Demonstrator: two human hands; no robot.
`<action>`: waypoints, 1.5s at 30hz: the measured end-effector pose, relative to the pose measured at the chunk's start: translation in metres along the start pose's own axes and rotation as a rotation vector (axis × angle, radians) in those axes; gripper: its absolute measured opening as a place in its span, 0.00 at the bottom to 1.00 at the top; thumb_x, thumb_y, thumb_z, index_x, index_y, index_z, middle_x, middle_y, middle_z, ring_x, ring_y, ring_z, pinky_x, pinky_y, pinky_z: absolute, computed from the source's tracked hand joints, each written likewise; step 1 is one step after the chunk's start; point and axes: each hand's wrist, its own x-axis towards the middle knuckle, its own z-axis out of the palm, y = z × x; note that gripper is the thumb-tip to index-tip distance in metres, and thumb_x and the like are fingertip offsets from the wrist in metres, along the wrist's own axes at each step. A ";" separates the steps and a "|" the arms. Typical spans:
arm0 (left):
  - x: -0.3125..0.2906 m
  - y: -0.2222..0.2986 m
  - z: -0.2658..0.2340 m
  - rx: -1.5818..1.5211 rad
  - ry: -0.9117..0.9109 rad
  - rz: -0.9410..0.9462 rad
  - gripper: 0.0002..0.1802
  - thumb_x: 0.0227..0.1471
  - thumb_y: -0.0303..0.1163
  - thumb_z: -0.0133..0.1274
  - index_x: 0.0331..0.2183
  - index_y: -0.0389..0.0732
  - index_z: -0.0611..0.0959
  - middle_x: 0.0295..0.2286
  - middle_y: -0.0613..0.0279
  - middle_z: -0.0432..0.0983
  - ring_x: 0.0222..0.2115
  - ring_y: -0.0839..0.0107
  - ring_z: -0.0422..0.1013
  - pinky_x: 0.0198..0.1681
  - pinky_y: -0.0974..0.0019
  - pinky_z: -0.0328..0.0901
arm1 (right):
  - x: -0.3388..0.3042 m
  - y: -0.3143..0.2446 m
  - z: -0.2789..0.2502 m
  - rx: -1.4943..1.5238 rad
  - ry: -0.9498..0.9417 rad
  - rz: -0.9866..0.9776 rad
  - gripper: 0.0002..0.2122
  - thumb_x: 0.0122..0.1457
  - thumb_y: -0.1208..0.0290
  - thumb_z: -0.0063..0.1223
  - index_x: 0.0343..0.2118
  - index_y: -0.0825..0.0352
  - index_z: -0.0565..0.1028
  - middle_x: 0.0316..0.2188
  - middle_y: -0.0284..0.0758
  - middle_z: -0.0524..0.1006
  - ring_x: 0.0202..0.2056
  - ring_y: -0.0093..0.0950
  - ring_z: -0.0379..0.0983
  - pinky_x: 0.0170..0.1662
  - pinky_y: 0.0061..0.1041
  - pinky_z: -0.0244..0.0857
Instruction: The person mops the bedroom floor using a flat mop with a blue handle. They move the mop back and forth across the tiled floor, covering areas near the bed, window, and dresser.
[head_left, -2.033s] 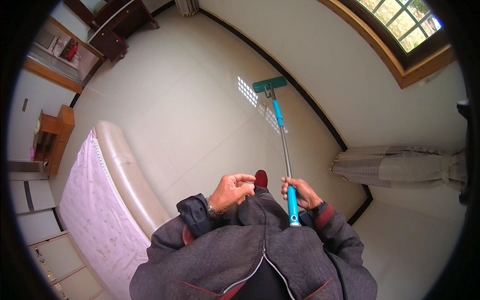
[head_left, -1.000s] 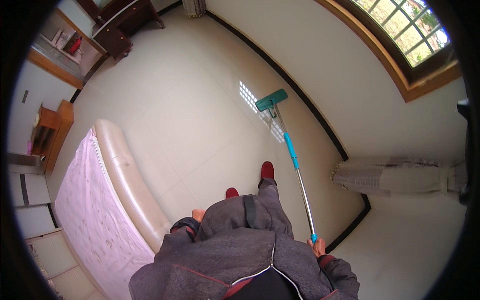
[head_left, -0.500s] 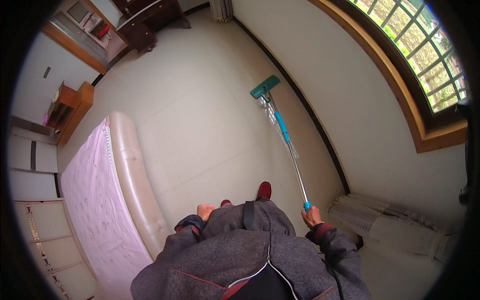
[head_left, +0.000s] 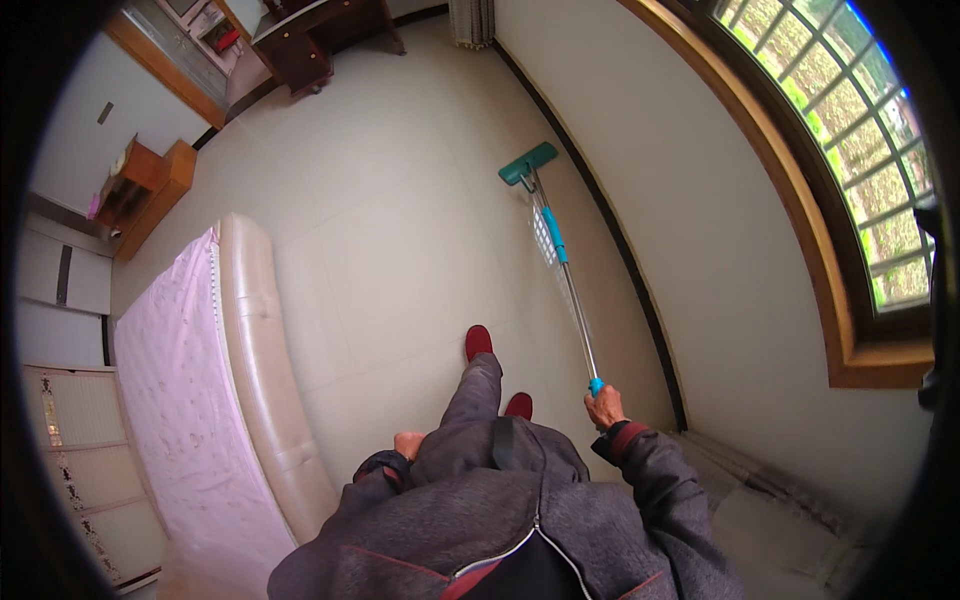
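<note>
My right hand (head_left: 606, 408) is closed round the turquoise grip at the near end of a mop (head_left: 556, 235). The mop's metal pole has a turquoise sleeve partway along and reaches forward to a wide green head (head_left: 528, 165), which rests on the floor near the right wall. By my hip hangs my left hand (head_left: 408, 443), close to the grey jacket; mostly its back shows and the fingers are hidden. My red shoes (head_left: 479, 343) are on the floor below, the left one ahead of the right.
On the left stands a bed with a pink cover (head_left: 170, 370) and a padded beige edge (head_left: 258, 330). A barred window (head_left: 850, 150) is at right, above a bundled curtain (head_left: 760, 480). Ahead are a dark wooden desk (head_left: 300, 60) and a doorway; a wooden shelf (head_left: 155, 195) stands far left.
I have stepped forward, my left foot now ahead. My right hand and the mop's grip have shifted up and left in view; the mop's head stays near the wall.
</note>
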 end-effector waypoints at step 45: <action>0.462 -0.126 -0.225 -0.572 0.338 0.004 0.13 0.36 0.45 0.52 0.16 0.46 0.78 0.14 0.55 0.70 0.17 0.56 0.69 0.19 0.57 0.61 | 0.462 -0.317 -0.154 -0.194 -0.177 -0.061 0.14 0.45 0.69 0.48 0.31 0.77 0.72 0.27 0.55 0.74 0.30 0.49 0.72 0.33 0.40 0.68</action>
